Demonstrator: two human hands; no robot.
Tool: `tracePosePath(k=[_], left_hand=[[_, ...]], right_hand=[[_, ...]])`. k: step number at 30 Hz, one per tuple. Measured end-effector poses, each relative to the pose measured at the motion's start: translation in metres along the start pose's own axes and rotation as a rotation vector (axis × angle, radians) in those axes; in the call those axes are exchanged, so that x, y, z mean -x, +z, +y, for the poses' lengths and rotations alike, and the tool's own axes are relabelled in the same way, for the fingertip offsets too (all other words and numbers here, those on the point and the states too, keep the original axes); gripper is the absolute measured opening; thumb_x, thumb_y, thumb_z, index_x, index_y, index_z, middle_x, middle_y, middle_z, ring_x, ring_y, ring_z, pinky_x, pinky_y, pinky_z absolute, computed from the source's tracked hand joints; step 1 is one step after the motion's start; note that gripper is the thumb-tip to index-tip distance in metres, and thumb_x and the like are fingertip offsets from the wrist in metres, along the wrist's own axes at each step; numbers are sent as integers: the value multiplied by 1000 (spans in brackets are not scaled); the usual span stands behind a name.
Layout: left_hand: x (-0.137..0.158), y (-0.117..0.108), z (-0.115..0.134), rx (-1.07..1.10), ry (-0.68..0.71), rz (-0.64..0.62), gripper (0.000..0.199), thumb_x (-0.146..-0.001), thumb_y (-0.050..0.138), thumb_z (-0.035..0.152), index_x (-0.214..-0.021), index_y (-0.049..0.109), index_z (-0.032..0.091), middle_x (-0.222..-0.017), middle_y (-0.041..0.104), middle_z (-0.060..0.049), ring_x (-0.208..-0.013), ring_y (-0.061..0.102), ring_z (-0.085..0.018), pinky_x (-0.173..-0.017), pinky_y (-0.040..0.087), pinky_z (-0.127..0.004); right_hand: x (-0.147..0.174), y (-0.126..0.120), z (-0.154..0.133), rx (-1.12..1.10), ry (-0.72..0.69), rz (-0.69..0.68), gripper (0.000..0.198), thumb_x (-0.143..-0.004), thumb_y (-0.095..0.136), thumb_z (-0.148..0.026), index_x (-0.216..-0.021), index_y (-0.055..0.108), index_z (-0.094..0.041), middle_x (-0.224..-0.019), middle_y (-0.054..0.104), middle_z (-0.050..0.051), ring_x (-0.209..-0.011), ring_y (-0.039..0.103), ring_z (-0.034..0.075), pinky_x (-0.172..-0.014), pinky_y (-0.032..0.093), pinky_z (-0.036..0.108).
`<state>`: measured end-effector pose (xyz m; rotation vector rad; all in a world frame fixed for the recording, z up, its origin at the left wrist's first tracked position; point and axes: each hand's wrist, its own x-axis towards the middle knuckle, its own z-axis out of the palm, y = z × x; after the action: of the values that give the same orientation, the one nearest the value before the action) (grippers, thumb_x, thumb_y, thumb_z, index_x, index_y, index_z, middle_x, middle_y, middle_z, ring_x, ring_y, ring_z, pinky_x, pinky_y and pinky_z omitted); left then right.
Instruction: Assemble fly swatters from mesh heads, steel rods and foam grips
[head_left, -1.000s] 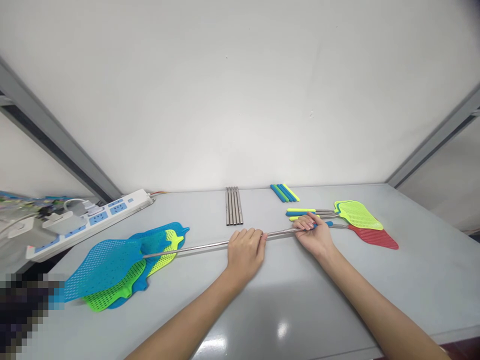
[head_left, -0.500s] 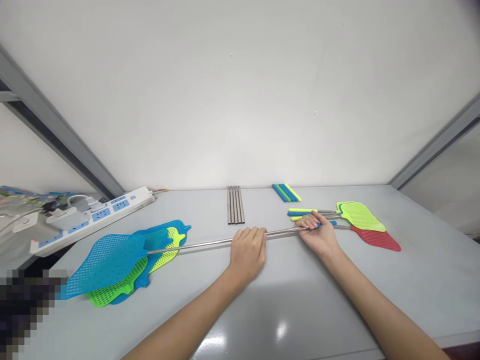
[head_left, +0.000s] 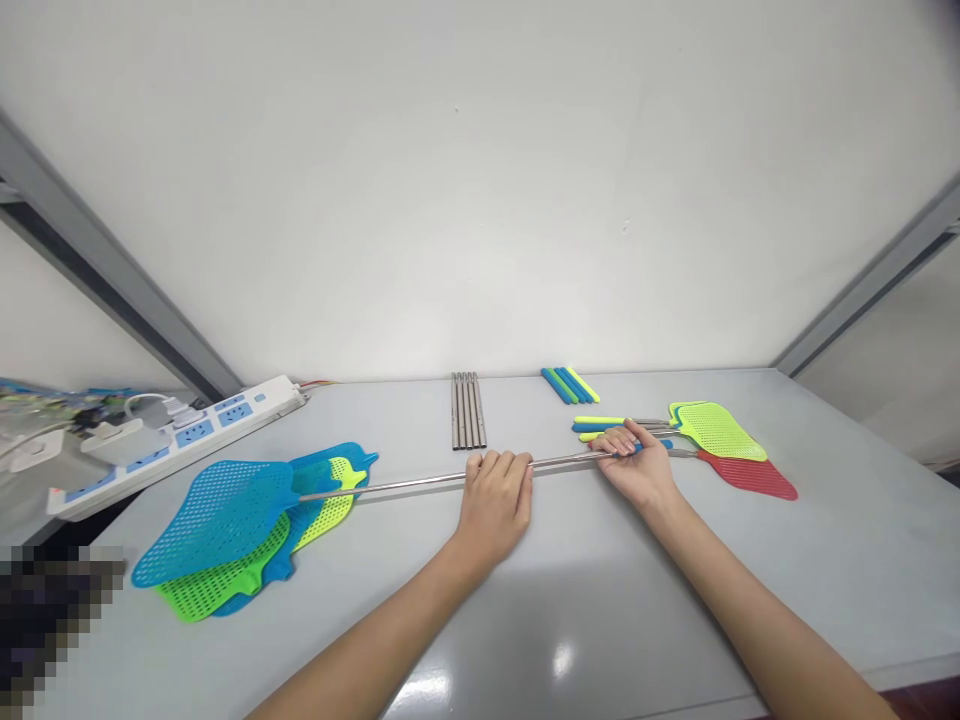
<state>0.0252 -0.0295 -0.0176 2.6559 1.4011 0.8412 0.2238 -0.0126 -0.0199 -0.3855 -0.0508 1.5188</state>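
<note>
A blue fly swatter (head_left: pixel 217 520) with a long metal rod stretches across the table, and both my hands are closed on it. My left hand (head_left: pixel 495 505) wraps round the middle of the rod from above. Farther right, my right hand (head_left: pixel 634 465) grips the handle end with the palm turned up; part of a blue handle shows at the fingers. The swatter's mesh head lies over loose heads: a green one (head_left: pixel 206 592), a blue one (head_left: pixel 304 515) and a yellow one (head_left: pixel 345 495). Just beyond my right hand lie finished-looking swatters, with a yellow head (head_left: pixel 721 432) and a red head (head_left: pixel 754 477).
Several metal tubes (head_left: pixel 469 412) lie side by side near the wall. Right of them are several blue, green and yellow handles (head_left: pixel 568 385). A white power strip (head_left: pixel 247 405) with plugged-in adapters runs along the table's left side. Metal posts (head_left: pixel 135 260) frame the table.
The view has shifted slightly. The blue swatter head has turned a little and now shows flatter. Both hands keep their grip in nearly the same places.
</note>
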Motion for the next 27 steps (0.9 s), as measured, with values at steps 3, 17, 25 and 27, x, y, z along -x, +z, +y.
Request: tracePosePath(k=[3, 17, 25, 27], left_hand=[[0, 0, 0, 5, -4, 5, 21, -83, 33, 18, -95, 50, 20, -80, 57, -2, -77, 47, -15, -79, 24, -33], [-4, -1, -7, 41, -29, 127, 25, -82, 34, 17, -104, 46, 19, -103, 53, -6, -100, 43, -18, -94, 20, -36], [-4, -1, -13, 13, 19, 105, 36, -76, 34, 2, -101, 50, 24, -97, 54, -2, -92, 45, -16, -90, 25, -34], [-3, 0, -13, 26, 19, 115, 38, -76, 34, 0, -100, 50, 24, -96, 55, -2, -90, 46, -16, -88, 26, -34]], right_hand=[[1, 0, -1, -29, -3, 7, 31, -76, 34, -10, -55, 13, -19, -44, 17, -7, -35, 28, 6, -38, 33, 20], [-2, -6, -16, -94, -154, 56, 30, -74, 30, -7, -56, 10, -19, -41, 17, -7, -32, 25, 7, -34, 30, 20], [-2, -5, -16, -179, -127, 87, 29, -73, 30, -7, -56, 11, -20, -39, 18, -7, -31, 24, 7, -32, 28, 21], [-2, -6, -15, -182, -120, 95, 29, -73, 30, -7, -56, 11, -20, -39, 19, -8, -31, 24, 7, -32, 28, 20]])
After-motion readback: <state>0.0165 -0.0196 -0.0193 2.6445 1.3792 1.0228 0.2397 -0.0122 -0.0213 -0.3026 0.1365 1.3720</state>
